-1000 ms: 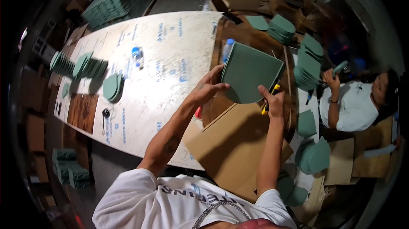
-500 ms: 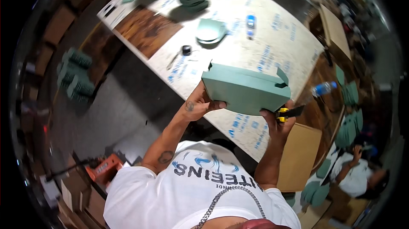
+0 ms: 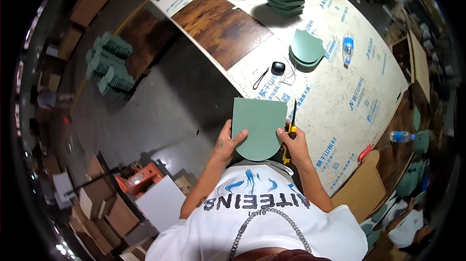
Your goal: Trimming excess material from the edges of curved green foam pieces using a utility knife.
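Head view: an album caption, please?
Left hand and right hand hold a green round-ended panel beside a worktable, the right also gripping a yellow-and-black utility knife.

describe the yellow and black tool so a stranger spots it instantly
Start at the big white table with blue markings, then go down the picture to the held green panel, rounded at one end. The slim tool is in the right hand, beside the panel's right edge, dark tip pointing up the picture. Its yellow parts set it apart from the plain green panel.
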A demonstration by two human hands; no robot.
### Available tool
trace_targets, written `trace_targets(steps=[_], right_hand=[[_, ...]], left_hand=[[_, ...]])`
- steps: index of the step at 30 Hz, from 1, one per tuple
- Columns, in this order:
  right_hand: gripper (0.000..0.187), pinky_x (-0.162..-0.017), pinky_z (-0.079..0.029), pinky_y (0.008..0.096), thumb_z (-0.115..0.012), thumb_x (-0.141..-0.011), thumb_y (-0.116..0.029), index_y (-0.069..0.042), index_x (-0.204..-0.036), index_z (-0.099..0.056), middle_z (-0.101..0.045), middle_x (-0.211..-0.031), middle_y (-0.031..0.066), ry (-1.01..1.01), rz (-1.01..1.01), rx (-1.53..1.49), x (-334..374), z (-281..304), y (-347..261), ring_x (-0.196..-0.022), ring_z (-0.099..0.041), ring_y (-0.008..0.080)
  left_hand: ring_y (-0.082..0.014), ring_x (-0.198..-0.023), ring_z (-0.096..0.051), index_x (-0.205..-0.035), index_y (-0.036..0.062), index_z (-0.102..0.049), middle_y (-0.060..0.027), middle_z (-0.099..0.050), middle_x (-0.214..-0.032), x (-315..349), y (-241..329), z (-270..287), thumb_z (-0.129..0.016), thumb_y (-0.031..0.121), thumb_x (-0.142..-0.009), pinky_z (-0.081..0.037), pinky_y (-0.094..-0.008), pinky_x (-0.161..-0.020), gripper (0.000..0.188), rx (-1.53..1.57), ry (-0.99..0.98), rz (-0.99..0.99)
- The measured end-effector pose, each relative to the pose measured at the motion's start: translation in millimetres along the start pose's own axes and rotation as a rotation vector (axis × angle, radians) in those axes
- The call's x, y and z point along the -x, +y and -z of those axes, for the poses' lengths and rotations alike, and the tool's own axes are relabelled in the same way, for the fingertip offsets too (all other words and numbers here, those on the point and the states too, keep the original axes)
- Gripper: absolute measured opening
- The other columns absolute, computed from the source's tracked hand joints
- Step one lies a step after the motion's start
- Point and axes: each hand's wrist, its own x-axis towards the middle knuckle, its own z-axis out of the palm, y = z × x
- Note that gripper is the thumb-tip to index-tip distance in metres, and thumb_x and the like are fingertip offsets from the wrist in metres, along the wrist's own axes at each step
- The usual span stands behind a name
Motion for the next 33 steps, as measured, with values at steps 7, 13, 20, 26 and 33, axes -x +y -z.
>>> trace_targets(steps=[7,13,20,26,33], right_hand=[[0.056,-0.05,-0.041,0.0209,-0.068,-0.092,-0.026,0.011,-0.131,-0.05,-0.052,-0.069,-0.0032,0.096,-0.059,-0.148,-81,-8,6,-0.053,-0.046,0.0047],[0.037,-0.047,-0.045,0.0257,-0.062,-0.097,-0.033,0.002,-0.109,-0.06,-0.05,-0.059,0.0011,0.336,-0.035,-0.569,-161,-6,-2,-0.047,-0.049,0.0097],[0.038,-0.043,-0.043,0.0244,-0.071,-0.089,-0.037,-0.002,-0.096,-0.06,-0.053,-0.069,-0.0004,0.189,-0.297,-0.59,-210,-21,27,-0.045,-0.044,0.0076],[0.047,-0.045,-0.043,0.0209,-0.082,-0.077,-0.022,-0.002,-0.11,-0.055,-0.057,-0.079,-0.0006,0.377,-0.254,-0.626,-188,-75,58,-0.051,-0.046,0.0059],[0.032,-0.048,-0.043,0.0254,-0.08,-0.08,-0.014,-0.009,-0.093,-0.051,-0.05,-0.079,-0.0006,0.843,-0.006,-1.072,-187,-160,76,-0.052,-0.043,0.0069]], left_hand=[[-0.0191,-0.106,-0.058,-0.123,-0.0019,-0.05,-0.0125,-0.06,-0.114,-103,28,13,-0.081,0.025,-0.08,-0.046,-0.0304,-0.094,0.06,-0.127,-0.059,0.103],[-0.0201,-0.111,-0.057,-0.132,-0.0042,-0.051,-0.0128,-0.062,-0.119,-223,105,4,-0.082,0.019,-0.075,-0.044,-0.0304,-0.098,0.069,-0.451,-0.342,0.185],[-0.0202,-0.111,-0.059,-0.134,0.0019,-0.057,-0.0103,-0.065,-0.121,-362,145,16,-0.084,0.018,-0.072,-0.046,-0.0314,-0.097,0.069,-0.748,-0.784,0.454],[-0.0204,-0.108,-0.061,-0.131,0.0014,-0.059,-0.0117,-0.067,-0.118,-423,112,-46,-0.081,0.027,-0.076,-0.049,-0.0318,-0.095,0.065,-1.127,-1.166,0.671],[-0.02,-0.104,-0.062,-0.129,0.0074,-0.06,-0.0077,-0.066,-0.114,-452,66,-47,-0.069,0.015,-0.088,-0.048,-0.0314,-0.089,0.043,-0.791,-1.24,0.761]])
